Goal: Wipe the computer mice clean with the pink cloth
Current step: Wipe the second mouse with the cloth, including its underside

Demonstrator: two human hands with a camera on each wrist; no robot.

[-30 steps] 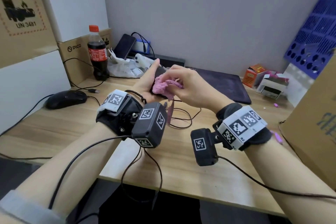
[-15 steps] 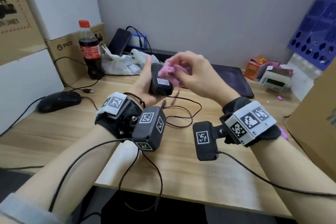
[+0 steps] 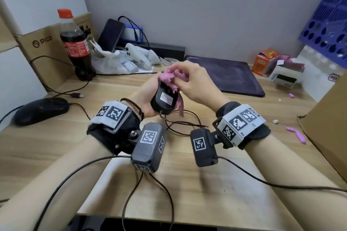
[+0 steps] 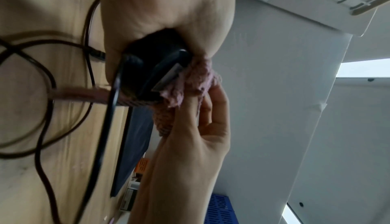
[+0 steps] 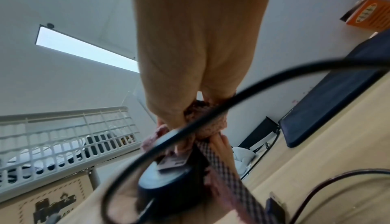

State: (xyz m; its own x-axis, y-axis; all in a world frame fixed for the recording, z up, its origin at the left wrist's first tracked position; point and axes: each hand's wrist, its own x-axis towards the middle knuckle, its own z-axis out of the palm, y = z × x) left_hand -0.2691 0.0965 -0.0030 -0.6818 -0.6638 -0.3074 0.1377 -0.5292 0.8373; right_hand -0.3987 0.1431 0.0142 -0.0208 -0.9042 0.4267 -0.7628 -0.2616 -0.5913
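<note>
My left hand (image 3: pixel 146 97) grips a black wired mouse (image 3: pixel 163 99) above the desk, its labelled underside turned up toward me. My right hand (image 3: pixel 189 80) pinches the bunched pink cloth (image 3: pixel 171 78) and presses it on the far end of that underside. A strip of cloth hangs down past the mouse's right side. In the left wrist view the mouse (image 4: pixel 156 70) sits in my palm with the cloth (image 4: pixel 190 84) against it. The right wrist view shows the mouse (image 5: pixel 168 177) and cloth (image 5: pixel 211 124) below my fingers. A second black mouse (image 3: pixel 41 110) lies on the desk at the left.
The held mouse's cable (image 3: pixel 180 124) loops on the wooden desk (image 3: pixel 225 174). At the back stand a cola bottle (image 3: pixel 75 45), a white controller (image 3: pixel 139 56) on a plastic bag and a dark mouse pad (image 3: pixel 225 75). Cardboard boxes flank both sides; small boxes (image 3: pixel 276 69) sit back right.
The mouse has been turned so its labelled underside faces me, and lowered slightly. My right hand has slid the cloth to the far end of that underside.
</note>
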